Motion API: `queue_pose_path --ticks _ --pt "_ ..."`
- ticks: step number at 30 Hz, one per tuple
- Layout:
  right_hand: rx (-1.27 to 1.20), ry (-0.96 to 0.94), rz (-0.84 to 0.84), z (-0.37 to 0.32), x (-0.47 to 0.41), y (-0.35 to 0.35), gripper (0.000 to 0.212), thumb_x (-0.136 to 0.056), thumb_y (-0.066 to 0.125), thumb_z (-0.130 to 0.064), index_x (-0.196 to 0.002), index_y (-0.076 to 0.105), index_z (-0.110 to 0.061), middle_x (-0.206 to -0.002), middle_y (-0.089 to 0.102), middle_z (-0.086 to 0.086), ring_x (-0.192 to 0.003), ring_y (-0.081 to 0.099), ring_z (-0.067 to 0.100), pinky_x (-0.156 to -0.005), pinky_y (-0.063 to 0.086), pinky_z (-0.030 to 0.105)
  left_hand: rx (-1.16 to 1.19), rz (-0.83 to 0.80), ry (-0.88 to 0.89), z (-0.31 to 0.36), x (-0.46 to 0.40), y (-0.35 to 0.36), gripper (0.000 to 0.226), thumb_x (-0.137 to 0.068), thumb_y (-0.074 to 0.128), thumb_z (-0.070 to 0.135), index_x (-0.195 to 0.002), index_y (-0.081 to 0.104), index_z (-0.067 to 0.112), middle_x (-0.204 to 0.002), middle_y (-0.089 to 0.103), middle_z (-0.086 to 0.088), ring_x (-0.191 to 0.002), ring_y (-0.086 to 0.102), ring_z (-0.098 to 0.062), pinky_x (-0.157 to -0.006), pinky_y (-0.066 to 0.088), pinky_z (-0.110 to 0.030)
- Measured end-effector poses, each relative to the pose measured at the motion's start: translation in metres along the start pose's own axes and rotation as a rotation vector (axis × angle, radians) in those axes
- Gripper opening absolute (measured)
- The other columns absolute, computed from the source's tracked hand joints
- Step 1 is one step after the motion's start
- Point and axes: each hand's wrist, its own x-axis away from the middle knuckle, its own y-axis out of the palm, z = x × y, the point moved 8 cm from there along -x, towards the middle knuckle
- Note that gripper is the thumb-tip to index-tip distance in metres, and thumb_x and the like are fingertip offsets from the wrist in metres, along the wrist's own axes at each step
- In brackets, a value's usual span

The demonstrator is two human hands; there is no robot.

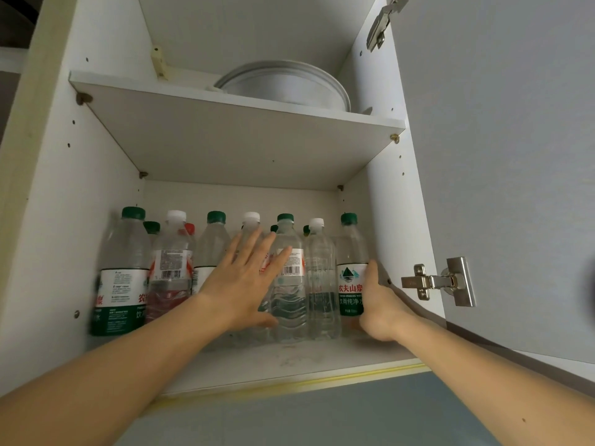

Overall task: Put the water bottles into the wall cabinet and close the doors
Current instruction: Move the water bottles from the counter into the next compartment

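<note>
Two shelves inside a white wall cabinet (58,220), seen from below. Right door (502,156) swung open, two metal hinges on it: one low (438,281), one at the top edge (383,20). Left door not visible.

Upper shelf (238,136) carries a round pale lidded pot or pan (283,83), only partly seen over the shelf edge.

Lower shelf (289,358) holds the water bottles (289,284), all upright, packed in a front row with more caps showing behind. Clear plastic, mostly filled. Front row from the left: green-cap bottle with white and green label (120,272), blurred; white-cap bottle with red and white label (170,268); green-cap bottle (212,246); white-cap bottle mostly hidden behind the left hand; green-cap bottle with barcode label; clear white-cap bottle (322,278); far-right green-cap bottle with green label and red characters (349,262), close to the cabinet's right wall. Bottles touch or stand just beside each other. Front strip of the lower shelf looks scuffed.

Left hand (244,281): fingers straight and spread, palm flat against the middle bottles, gripping nothing. Right hand (376,307): wrapped round the lower part of the far-right green-label bottle, thumb up along its side, between the bottle and the right wall. Both bare forearms reach up from below.
</note>
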Motion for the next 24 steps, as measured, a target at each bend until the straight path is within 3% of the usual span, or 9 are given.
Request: queue_pose_path --ticks 3,6,11,24 --pt "0.028 0.006 0.009 0.001 0.000 0.000 0.109 -0.092 0.063 0.000 -0.157 -0.023 -0.018 -0.141 0.054 0.014 -0.116 0.062 0.026 -0.094 0.055 0.037 0.004 0.071 0.073 0.015 -0.007 -0.015 0.125 -0.076 0.045 0.090 -0.153 -0.031 0.029 -0.158 -0.040 -0.012 -0.141 -0.045 -0.033 -0.117 -0.022 -0.053" --pt "0.049 0.016 0.038 0.001 0.001 -0.001 0.110 -0.092 0.063 -0.002 -0.157 -0.024 -0.017 -0.145 0.051 0.017 -0.118 0.062 0.029 -0.092 0.054 0.036 -0.008 0.078 0.168 0.054 -0.031 -0.028 0.113 -0.083 0.039 0.086 -0.156 -0.024 0.028 -0.158 -0.038 -0.013 -0.142 -0.042 -0.032 -0.118 -0.022 -0.054" --pt "0.088 -0.001 0.080 0.000 0.006 -0.004 0.111 -0.092 0.064 -0.006 -0.157 -0.025 -0.015 -0.154 0.041 0.021 -0.124 0.059 0.032 -0.098 0.052 0.039 -0.165 -0.030 0.106 0.088 -0.062 -0.019 0.119 -0.082 0.026 0.090 -0.153 -0.030 0.012 -0.156 -0.039 -0.019 -0.144 -0.037 -0.038 -0.119 -0.016 -0.061" --pt "0.147 -0.017 0.044 -0.001 -0.002 0.002 0.110 -0.093 0.063 0.001 -0.157 -0.025 -0.013 -0.158 0.036 0.023 -0.135 0.052 0.034 -0.107 0.049 0.042 -0.176 0.007 0.065 0.090 -0.063 -0.003 0.122 -0.080 0.014 0.091 -0.146 -0.032 -0.001 -0.154 -0.039 -0.025 -0.144 -0.036 -0.040 -0.119 -0.022 -0.056"
